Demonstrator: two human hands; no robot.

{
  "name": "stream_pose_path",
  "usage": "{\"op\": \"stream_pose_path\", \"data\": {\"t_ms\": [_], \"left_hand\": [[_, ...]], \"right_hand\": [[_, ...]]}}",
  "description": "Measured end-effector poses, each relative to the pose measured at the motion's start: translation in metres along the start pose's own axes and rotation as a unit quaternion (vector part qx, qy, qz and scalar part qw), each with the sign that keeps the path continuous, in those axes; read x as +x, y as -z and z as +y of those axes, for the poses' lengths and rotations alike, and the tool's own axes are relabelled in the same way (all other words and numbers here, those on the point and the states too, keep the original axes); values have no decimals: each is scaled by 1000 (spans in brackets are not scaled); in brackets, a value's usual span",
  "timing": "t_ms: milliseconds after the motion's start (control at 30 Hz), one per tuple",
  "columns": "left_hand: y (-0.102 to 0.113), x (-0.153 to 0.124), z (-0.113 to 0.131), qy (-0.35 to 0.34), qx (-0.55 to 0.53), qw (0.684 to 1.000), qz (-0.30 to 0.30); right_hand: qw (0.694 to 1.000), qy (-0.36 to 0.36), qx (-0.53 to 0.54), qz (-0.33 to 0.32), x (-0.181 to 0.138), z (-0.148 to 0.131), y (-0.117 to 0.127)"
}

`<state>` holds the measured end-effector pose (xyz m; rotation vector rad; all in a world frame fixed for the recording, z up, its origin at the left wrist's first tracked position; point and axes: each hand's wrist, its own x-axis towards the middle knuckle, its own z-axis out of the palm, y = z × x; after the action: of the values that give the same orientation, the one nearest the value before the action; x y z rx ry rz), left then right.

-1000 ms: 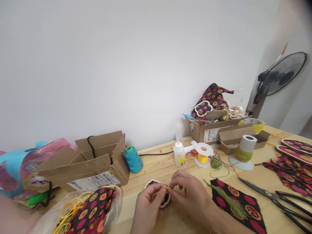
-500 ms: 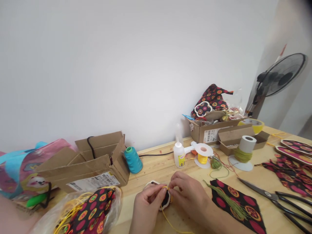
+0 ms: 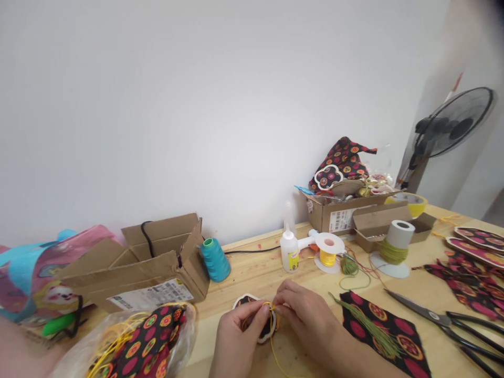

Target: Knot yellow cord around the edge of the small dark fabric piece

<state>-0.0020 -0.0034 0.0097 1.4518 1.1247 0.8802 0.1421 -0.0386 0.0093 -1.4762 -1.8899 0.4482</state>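
Both hands meet low in the middle of the view over a scalloped fabric piece (image 3: 247,299) with a white rim and dark patterned cloth. A yellow cord (image 3: 275,355) runs up from the table to the fingertips and forms a small loop there. My left hand (image 3: 240,328) pinches the cord between thumb and forefinger, in front of the piece. My right hand (image 3: 305,310) also pinches the cord, just right of the loop. Fingers partly hide the piece and the cord's crossing. Right of the hands, a green tassel (image 3: 372,325) lies on a patterned cloth (image 3: 411,336).
Black-handled scissors (image 3: 437,317) lie at the right. Behind the hands stand a glue bottle (image 3: 290,252), a yellow cord spool (image 3: 327,257) and a teal thread cone (image 3: 216,260). An open cardboard box (image 3: 157,273) and a plastic bag of cloth and cord (image 3: 183,341) are at the left.
The yellow cord's hanging end has shifted slightly, and the loop at the fingertips stands out more. Both hands stay nearly in place, still pinching.
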Motion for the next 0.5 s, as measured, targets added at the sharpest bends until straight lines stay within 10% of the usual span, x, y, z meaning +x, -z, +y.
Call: {"op": "stream_pose_path", "data": {"t_ms": [500], "left_hand": [[-2, -2, 5, 33, -82, 995, 40]], "right_hand": [[1000, -2, -5, -1, 1, -3, -1]]}}
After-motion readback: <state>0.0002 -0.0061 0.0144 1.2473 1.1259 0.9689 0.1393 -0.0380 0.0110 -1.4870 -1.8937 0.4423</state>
